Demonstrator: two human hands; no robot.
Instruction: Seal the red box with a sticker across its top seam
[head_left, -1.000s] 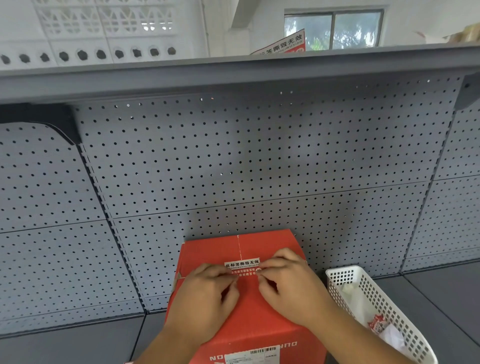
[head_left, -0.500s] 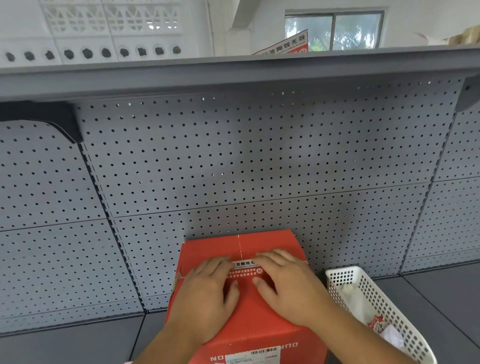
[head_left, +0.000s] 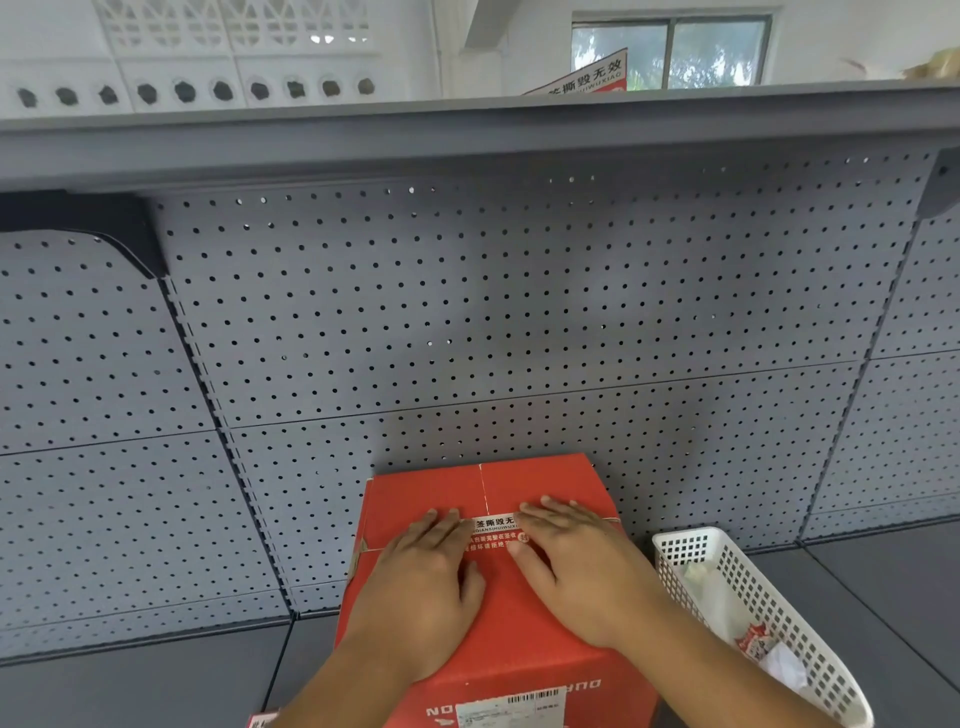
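Both grips flat, fingers spread: left hand (head_left: 423, 587) and right hand (head_left: 576, 564) press white-and-red printed sticker (head_left: 496, 531) onto matte cardboard red box (head_left: 519, 623).

White mesh basket (head_left: 810, 618) on grey shelf (head_left: 883, 597), holding what looks like wrappers; pegboard (head_left: 519, 312) behind.

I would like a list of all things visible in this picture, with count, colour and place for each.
red box: one, red, on the grey shelf, against the pegboard
sticker: one, white and red, across the box top seam, between the hands
basket: one, white, right of the box, holds papers
pegboard: grey panels, behind the box
upper shelf: one, grey, above the pegboard
window: one, far wall, top right
left hand: flat on the box top, left of the sticker
right hand: flat on the box top, right of the sticker
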